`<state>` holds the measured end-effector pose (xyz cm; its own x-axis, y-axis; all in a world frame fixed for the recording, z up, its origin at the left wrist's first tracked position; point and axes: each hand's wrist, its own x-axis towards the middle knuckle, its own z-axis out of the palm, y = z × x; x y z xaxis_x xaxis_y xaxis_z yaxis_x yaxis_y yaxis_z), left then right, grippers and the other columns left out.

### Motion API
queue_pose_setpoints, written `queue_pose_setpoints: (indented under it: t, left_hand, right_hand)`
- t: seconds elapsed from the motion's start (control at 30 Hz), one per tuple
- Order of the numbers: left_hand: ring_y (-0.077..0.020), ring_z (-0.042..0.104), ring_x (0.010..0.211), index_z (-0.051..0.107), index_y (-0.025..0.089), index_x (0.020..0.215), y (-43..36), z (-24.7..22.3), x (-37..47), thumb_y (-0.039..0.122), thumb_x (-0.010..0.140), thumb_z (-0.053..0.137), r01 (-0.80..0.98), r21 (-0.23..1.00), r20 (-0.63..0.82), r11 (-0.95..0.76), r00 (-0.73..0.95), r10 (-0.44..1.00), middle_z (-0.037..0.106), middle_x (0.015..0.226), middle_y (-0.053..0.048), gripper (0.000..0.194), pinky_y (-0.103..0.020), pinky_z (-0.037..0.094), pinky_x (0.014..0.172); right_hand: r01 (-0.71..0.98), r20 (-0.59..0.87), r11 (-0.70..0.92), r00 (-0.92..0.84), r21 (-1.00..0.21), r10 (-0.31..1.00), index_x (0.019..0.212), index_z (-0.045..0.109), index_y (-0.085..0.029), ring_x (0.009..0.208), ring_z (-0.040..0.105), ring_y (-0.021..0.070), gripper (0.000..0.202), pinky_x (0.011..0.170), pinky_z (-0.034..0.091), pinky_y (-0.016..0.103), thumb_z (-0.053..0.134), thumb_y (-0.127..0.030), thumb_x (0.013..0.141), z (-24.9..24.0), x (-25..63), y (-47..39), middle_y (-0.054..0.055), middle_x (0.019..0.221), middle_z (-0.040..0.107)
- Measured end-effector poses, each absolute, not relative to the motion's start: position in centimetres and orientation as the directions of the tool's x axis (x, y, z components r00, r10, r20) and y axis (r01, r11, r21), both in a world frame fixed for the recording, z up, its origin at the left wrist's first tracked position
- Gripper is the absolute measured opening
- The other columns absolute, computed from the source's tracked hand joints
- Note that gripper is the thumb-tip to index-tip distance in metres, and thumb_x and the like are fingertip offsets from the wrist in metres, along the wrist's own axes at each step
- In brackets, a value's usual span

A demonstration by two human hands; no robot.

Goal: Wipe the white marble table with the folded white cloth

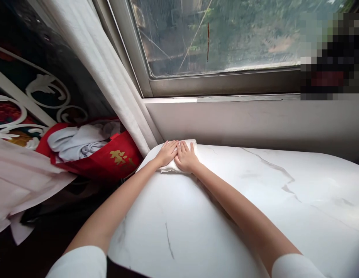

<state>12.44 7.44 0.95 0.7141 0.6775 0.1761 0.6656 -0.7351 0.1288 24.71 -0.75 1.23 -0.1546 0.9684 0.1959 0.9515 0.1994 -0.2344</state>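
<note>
A white cloth (pixel 176 168) lies flat on the white marbled table (pixel 214 224), near its far left corner by the wall. My left hand (pixel 168 153) rests palm down on the cloth's left part, fingers stretched out. Beside it and touching it, my right hand (pixel 186 156) presses on the cloth with its fingers spread. Both arms reach forward over the tabletop.
A window (pixel 226 38) stands above a pale wall (pixel 226 123) behind the table. To the left hang a white curtain (pixel 101 61) and a red bag (pixel 110 160) holding light clothes (pixel 81 141). White scrolled metalwork (pixel 37 108) is at far left.
</note>
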Motion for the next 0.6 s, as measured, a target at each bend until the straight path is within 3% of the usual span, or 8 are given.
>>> queue_pose_setpoints:
  t: [0.17, 0.4, 0.6]
  left_hand:
    - [-0.0164, 0.027, 0.136, 0.034, 0.011, 0.139, 1.1, 1.4, 7.5, 0.029, 0.095, 0.020, 0.597, 0.147, 0.151, -0.788, 0.774, 0.615, 0.037, 0.145, -0.009, 0.050, -0.038, 0.013, 0.114]
    - [-0.0198, 0.024, 0.137, 0.019, 0.018, 0.146, -8.7, 1.4, -0.6, 0.026, 0.097, 0.024, 0.543, 0.145, 0.172, -0.827, 0.809, 0.562, 0.031, 0.148, -0.007, 0.050, -0.045, 0.015, 0.114]
    - [-0.0218, 0.028, 0.136, 0.015, 0.023, 0.147, -10.0, 1.7, -5.3, 0.023, 0.096, 0.023, 0.554, 0.167, 0.171, -0.816, 0.798, 0.577, 0.032, 0.148, -0.005, 0.052, -0.047, 0.019, 0.112]
  right_hand:
    - [0.907, 0.120, 0.164, -0.127, -0.388, 0.985, 0.143, 0.017, 0.005, 0.141, 0.003, 0.0282, 0.066, 0.110, -0.006, 0.056, 0.020, -0.035, 0.091, 1.6, 20.3, -7.2, 0.020, 0.152, 0.012]
    - [0.758, 0.058, 0.321, -0.352, -0.569, 0.934, 0.142, 0.012, 0.008, 0.138, -0.011, 0.0310, 0.076, 0.108, -0.010, 0.058, 0.030, -0.042, 0.089, 3.0, 15.3, -16.4, 0.025, 0.150, 0.002]
    - [0.698, 0.075, 0.354, -0.398, -0.622, 0.914, 0.142, 0.014, 0.008, 0.137, -0.013, 0.0329, 0.078, 0.107, -0.009, 0.062, 0.035, -0.044, 0.088, 3.6, 11.5, -17.8, 0.027, 0.149, 0.005]
